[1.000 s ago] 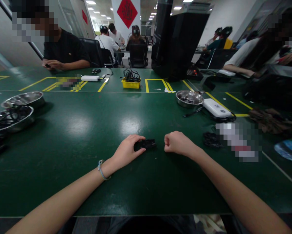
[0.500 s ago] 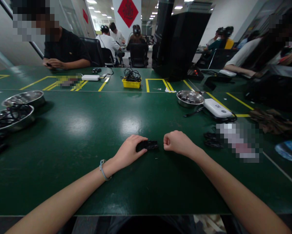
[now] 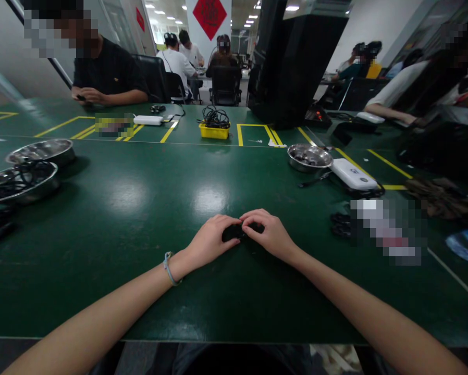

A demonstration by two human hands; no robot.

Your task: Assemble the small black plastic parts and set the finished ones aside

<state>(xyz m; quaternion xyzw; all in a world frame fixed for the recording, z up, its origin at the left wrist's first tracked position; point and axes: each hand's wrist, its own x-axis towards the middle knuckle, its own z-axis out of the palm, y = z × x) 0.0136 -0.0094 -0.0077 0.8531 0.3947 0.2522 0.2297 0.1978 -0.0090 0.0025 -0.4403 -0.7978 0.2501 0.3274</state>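
A small black object (image 3: 232, 233) lies on the green table (image 3: 171, 208) in front of me, its details too dark to make out. My left hand (image 3: 214, 237) grips its left end between thumb and fingers, with a light band round the wrist. From the right, my right hand (image 3: 267, 232) reaches over the object's other end. Its thumb and fingertips are pinched together there, and whatever lies between them is hidden. The fingertips of both hands nearly meet.
Metal bowls with dark cables (image 3: 42, 182) stand at the left. A metal bowl (image 3: 310, 158), a white device (image 3: 354, 175) and black bundles (image 3: 340, 224) are at the right. Farther back sits a yellow tray (image 3: 214, 131). People sit around the table.
My right hand has moved left from beside the black object onto its right end, its fist loosening into a pinch. My left hand keeps its hold. The view has shifted slightly.
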